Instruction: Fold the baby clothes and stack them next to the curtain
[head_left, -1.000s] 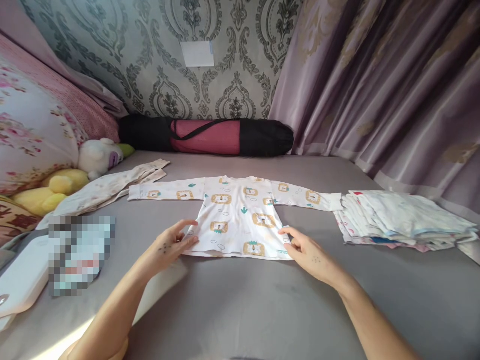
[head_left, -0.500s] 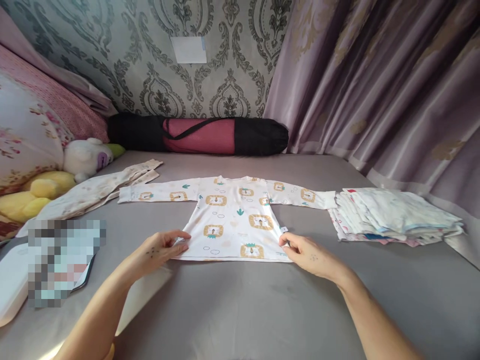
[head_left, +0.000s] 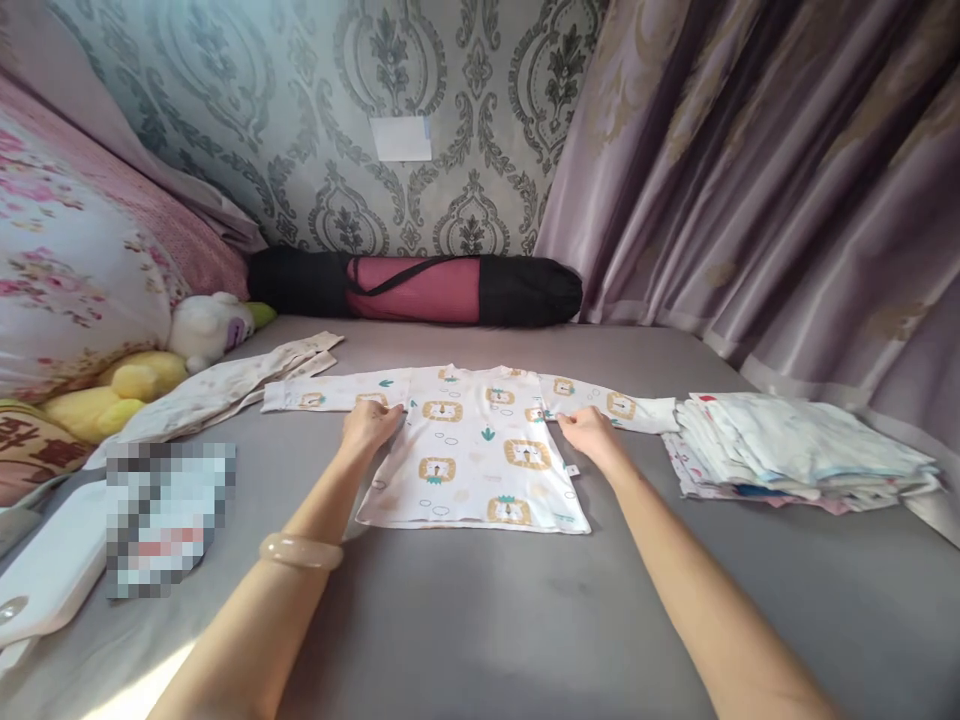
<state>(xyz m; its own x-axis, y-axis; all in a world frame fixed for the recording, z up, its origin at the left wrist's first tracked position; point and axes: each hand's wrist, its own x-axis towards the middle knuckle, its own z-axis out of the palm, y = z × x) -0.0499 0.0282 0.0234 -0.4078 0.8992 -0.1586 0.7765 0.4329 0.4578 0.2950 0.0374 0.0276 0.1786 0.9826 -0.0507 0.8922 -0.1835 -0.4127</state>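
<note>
Grey sheet (head_left: 480,620) | printed shirt (head_left: 471,465) spread flat | side tag (head_left: 574,471) illegible

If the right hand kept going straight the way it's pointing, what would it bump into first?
Probably the shirt: the right hand points forward and inward, right at the shirt's underarm, though whether they touch is unclear.

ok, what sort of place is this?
Likely a bedroom: a grey sheet covers the flat surface under the shirt, with a floral pillow and a yellow plush toy at the left side.
</note>
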